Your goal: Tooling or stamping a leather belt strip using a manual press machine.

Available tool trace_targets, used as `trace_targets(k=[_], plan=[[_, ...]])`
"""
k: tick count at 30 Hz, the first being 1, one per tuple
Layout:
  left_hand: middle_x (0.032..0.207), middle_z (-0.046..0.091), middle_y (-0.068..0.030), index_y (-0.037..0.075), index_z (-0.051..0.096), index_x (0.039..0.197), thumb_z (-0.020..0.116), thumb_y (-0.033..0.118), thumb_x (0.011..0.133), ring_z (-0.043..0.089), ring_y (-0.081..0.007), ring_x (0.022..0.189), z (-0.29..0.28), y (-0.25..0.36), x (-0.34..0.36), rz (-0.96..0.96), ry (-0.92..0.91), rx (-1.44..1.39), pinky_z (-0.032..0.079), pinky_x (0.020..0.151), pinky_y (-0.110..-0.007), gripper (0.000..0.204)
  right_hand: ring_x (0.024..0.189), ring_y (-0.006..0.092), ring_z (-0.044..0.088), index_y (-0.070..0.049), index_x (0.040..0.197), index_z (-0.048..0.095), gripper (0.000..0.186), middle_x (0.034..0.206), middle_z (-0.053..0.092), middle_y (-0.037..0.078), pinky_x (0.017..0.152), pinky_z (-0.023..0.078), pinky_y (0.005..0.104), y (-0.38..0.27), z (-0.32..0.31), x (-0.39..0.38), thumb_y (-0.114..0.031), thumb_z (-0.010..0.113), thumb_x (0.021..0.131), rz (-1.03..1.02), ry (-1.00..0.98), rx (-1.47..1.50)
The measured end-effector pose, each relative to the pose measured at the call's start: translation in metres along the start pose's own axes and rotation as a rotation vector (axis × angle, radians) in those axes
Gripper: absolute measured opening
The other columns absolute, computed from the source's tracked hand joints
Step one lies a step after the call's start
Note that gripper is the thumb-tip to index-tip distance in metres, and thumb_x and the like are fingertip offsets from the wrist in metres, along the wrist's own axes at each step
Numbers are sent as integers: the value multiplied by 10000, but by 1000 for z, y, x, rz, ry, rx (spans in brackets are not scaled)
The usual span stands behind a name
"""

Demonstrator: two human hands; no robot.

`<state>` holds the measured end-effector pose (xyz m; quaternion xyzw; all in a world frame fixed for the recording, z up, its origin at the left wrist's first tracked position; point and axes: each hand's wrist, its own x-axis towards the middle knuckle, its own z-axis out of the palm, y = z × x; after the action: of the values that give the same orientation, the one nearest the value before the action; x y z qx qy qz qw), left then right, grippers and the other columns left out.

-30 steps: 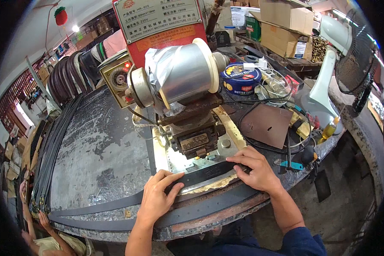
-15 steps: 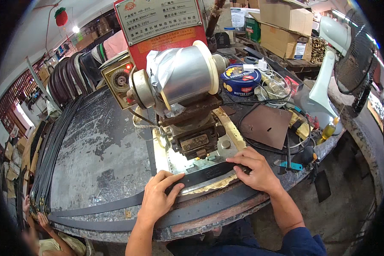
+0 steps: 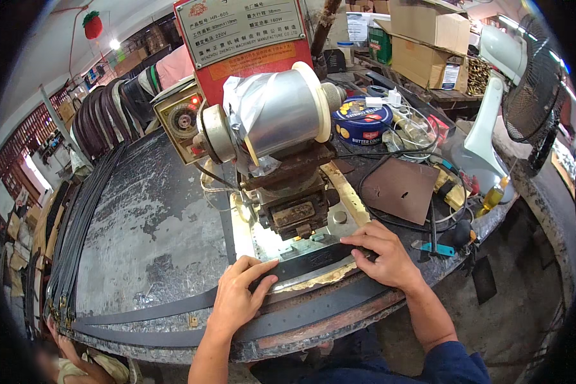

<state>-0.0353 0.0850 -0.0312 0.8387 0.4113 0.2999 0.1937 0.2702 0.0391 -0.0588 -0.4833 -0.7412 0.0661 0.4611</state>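
A black leather belt strap [image 3: 308,261] lies across the lit bed of a stamping press, just below its dark metal head [image 3: 294,214]. My left hand [image 3: 242,291] pinches the strap at the left of the bed, thumb and fingers along its edge. On the right side, my right hand [image 3: 385,256] grips the strap's other end between thumb and forefinger. A faint mark shows on the strap between my hands. The head stands raised a little above the strap. Above it sits a roll of silver foil [image 3: 278,109].
More dark straps [image 3: 147,313] curve along the table's front edge. Long black belts with buckles [image 3: 89,237] lie at the left, near a co-worker. Right of the press are a brown leather piece [image 3: 400,189], a blue tin [image 3: 363,121], cables, a teal-handled tool [image 3: 435,248] and a fan [image 3: 531,89].
My hands and the strap stay in almost the same place. At the lower left, the co-worker's hands have shifted down from the buckled belt ends.
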Motion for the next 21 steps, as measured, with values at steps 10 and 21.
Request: trace_targets(k=[10, 21], plan=[[933, 653, -92, 103, 772, 1155, 792, 143, 865, 640, -294, 849, 0, -1, 0, -9, -15, 1, 513, 781, -406, 294, 935, 282, 635, -38, 1106, 762, 337, 956, 683, 85, 844, 524, 378, 0, 0, 0, 38, 718, 781, -5, -1, 4], [945, 659, -92, 113, 772, 1158, 780, 155, 879, 641, -294, 856, -1, -1, 0, -12, -16, 0, 511, 787, -407, 282, 949, 286, 636, -34, 1099, 764, 326, 965, 685, 88, 857, 524, 380, 0, 0, 0, 35, 721, 783, 4, -4, 0]])
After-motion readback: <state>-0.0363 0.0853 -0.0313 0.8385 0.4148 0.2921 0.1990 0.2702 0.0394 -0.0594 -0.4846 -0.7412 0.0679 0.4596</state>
